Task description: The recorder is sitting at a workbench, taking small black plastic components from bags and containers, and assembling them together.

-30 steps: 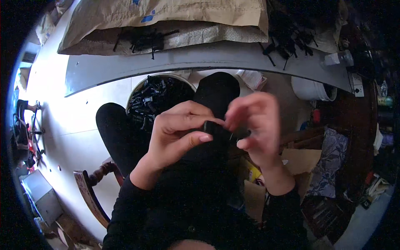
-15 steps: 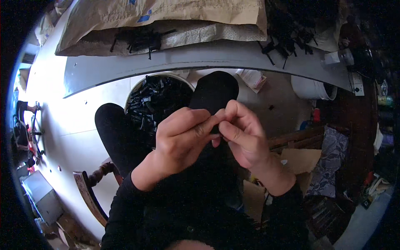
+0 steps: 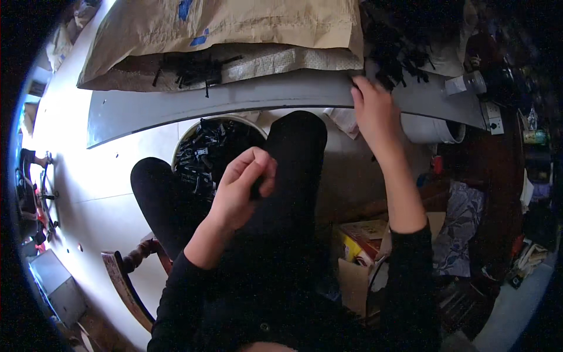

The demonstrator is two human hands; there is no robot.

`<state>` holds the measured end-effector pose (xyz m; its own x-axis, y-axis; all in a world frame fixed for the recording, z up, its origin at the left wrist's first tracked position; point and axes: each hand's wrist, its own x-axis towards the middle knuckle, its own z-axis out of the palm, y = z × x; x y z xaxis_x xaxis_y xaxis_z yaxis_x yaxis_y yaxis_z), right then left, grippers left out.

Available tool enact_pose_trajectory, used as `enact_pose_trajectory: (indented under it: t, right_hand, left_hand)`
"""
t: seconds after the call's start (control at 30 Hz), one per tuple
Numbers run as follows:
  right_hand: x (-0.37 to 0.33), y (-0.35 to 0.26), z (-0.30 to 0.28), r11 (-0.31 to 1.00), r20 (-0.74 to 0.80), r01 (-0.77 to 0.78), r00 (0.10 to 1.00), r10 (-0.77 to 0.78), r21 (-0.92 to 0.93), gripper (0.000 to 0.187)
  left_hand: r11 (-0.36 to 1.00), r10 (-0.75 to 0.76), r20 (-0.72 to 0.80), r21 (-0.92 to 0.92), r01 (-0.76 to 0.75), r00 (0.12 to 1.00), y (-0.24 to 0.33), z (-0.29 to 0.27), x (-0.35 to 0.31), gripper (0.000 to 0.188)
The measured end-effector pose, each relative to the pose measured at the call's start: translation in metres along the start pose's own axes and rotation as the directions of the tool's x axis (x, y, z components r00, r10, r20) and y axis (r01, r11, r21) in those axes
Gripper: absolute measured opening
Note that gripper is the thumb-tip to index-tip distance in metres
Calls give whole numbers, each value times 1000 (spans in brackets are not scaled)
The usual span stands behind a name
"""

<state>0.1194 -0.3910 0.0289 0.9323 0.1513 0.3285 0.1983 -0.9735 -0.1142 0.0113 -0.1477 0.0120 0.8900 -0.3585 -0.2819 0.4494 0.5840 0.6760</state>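
Observation:
My left hand (image 3: 245, 180) is closed above my lap, its fingers curled in. Something dark shows at its palm, too hidden to make out. My right hand (image 3: 376, 111) is stretched out over the grey tabletop (image 3: 264, 94), at the near-left edge of a pile of small black parts (image 3: 402, 61). Its thumb and forefinger are a little apart, with a dark bit by the fingertips. A bucket full of small black parts (image 3: 202, 152) stands on the floor beyond my left hand, between my knees.
A large brown paper sack (image 3: 258, 29) lies across the tabletop, black stick-like parts (image 3: 193, 69) at its mouth. A white bucket (image 3: 427, 128) lies tipped under the table on the right. An opened cardboard box (image 3: 355, 281) stands right of my lap, a wooden chair arm (image 3: 126, 281) to the left.
My hands, together at the fingertips before, have come apart. The right went forward and right to the black pile; the left drew slightly back and curled closed.

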Motion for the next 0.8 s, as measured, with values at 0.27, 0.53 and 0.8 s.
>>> enact_pose_trajectory:
  t: [0.27,0.53,0.8]
  right_hand:
    - [-84,-72,-49,-106,392,-401,915,-92,910,27]
    - [-98,-96,-52,-360,540,-551,830,-139,753,23]
    - [-94,-109,-50,-314,566,-571,816,-115,759,10]
  left_hand:
    - [974,107,133,186,-131,985,1,34,11,36]
    - [698,339,188,607,-380,922,14,22,-10,29]
    - [228,486,387,810,-540,784,26,23,-19,26]
